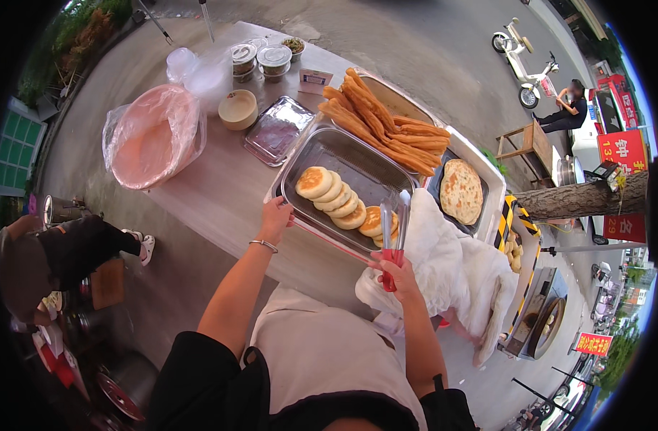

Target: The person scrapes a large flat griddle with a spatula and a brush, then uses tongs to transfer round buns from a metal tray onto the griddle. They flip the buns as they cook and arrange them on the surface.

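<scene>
My right hand grips the red handles of metal food tongs, whose arms point away from me over the near right corner of a metal tray. At that tray's left corner, the fingers of my left hand rest on the rim of its holder. Inside the tray, round browned flatbreads lean in an overlapping row, with a smaller pile partly hidden behind the tongs. Fried dough sticks are heaped just beyond. A white cloth lies bunched to the right of my right hand.
A large flatbread lies on a dark tray at right. Leftward stand a bag-lined pink bucket, a bowl, a lidded metal container and lidded cups. A tree trunk and a griddle are farther right. People are nearby.
</scene>
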`<state>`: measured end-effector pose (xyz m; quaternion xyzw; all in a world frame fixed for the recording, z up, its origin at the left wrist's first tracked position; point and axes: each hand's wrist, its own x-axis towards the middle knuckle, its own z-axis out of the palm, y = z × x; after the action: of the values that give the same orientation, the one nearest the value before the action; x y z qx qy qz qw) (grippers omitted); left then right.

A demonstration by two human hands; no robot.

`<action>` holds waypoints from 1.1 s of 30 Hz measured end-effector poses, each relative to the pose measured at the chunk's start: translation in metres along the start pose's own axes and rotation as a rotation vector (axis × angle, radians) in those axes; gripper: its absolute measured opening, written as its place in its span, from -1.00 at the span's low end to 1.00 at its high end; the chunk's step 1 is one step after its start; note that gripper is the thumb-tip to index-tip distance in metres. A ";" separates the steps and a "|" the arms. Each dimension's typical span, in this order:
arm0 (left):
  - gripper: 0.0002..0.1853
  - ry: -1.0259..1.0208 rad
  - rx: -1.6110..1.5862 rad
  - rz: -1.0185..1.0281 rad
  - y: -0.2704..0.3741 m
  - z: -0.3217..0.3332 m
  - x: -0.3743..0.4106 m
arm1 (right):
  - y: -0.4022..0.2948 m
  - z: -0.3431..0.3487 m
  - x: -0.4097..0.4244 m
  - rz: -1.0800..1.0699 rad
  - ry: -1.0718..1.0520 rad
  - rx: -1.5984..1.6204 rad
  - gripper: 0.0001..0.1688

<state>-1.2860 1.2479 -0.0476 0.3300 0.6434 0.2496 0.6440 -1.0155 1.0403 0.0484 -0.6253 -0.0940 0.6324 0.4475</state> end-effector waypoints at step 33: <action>-0.69 -0.002 -0.256 -0.178 0.014 0.052 -0.013 | 0.005 -0.031 -0.015 -0.166 0.199 0.143 -0.45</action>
<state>-1.2339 1.2422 -0.0313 0.1873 0.6324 0.2713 0.7010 -0.9939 1.0135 0.0490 -0.6416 -0.0552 0.5331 0.5488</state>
